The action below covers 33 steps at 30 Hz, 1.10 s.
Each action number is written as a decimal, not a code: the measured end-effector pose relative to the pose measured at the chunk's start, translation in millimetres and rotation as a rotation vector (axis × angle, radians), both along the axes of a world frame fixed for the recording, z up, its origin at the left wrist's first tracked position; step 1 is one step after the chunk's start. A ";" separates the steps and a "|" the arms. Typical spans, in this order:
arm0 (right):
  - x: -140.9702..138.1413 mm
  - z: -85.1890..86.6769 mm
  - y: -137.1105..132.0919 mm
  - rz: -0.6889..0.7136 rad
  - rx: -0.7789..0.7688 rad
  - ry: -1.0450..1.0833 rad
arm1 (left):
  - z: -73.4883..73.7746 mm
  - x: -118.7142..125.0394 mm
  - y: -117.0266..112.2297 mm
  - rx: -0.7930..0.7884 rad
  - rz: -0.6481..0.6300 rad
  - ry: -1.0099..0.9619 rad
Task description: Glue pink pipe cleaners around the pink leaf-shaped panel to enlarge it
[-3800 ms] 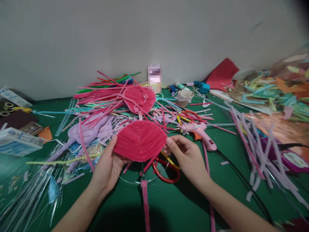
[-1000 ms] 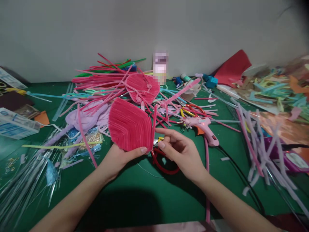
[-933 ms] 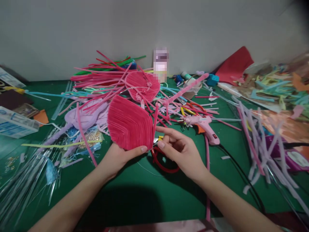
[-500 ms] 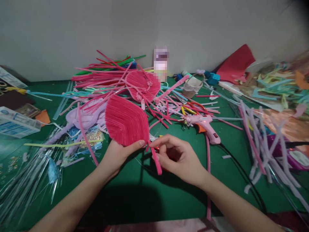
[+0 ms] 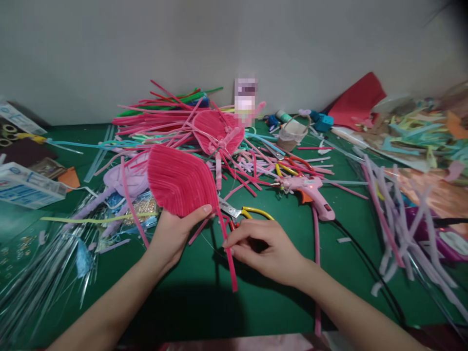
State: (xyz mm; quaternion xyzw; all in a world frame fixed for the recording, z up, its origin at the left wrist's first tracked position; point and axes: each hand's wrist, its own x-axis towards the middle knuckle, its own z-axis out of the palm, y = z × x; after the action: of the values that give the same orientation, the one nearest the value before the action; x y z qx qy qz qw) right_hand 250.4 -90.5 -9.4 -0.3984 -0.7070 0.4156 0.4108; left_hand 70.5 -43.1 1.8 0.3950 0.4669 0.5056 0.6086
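Strain along the pink strip [image 5: 231,268] looks the likeliest source of trouble in the head view: the person's right hand [image 5: 268,246] pinches it between thumb and forefinger, the other fingers curled in, and a hard tug could pull it away from the panel's lower right corner or drag that edge out of line. Whether it is fixed at that corner or merely lies against it cannot be told. The left hand [image 5: 170,231] grips the pink panel [image 5: 179,180] by its lower edge, thumb in front, remaining fingers mostly hidden behind; too firm a press could crush or bow it, while too slack a hold could let it swing. Scissors [image 5: 230,208] lie near the strip with their blades toward the panel, so a careless dip might nick the fuzz or a finger. A glue gun [image 5: 300,184] rests to the right with a spot of red light on its body; if it is hot, a sideways sweep of the right hand could meet it or snag its black cord [image 5: 369,274].

The panel is raised over the green table [image 5: 278,312], left of centre and tilted. Its deep pink face is ribbed with narrow, velvety rows that bend together toward the lower left, chevron fashion. The strip, similarly pink, runs down past the right hand to a blunt free end.
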 end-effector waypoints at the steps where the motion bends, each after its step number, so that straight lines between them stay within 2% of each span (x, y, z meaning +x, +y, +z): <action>1: 0.1 -0.1 0.4 0.002 0.010 -0.007 | 0.9 0.4 -0.1 0.001 0.010 -0.002; 11: 0.6 -5.7 -2.4 0.050 0.092 -0.105 | 3.2 -4.0 0.1 -0.068 -0.006 -0.096; 15: 0.0 -4.5 -3.7 0.005 0.117 -0.108 | 3.5 -4.8 -0.7 -0.092 -0.002 -0.114; 23: 1.2 6.5 -3.9 -0.019 0.066 -0.072 | 3.7 -5.2 -0.8 -0.154 -0.013 -0.191; 30: 0.8 5.2 -5.6 -0.004 -0.001 -0.015 | 4.7 -5.6 -1.7 -0.143 -0.044 -0.199; 33: 5.5 8.8 -5.7 -0.081 0.005 -0.011 | 5.0 -5.7 -1.6 -0.138 -0.033 -0.176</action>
State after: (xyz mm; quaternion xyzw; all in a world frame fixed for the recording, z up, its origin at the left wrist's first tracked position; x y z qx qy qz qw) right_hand 255.8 -96.2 -0.5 -0.4282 -0.6935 0.3946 0.4242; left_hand 64.8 -44.7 6.9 0.3136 0.4387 0.4949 0.6814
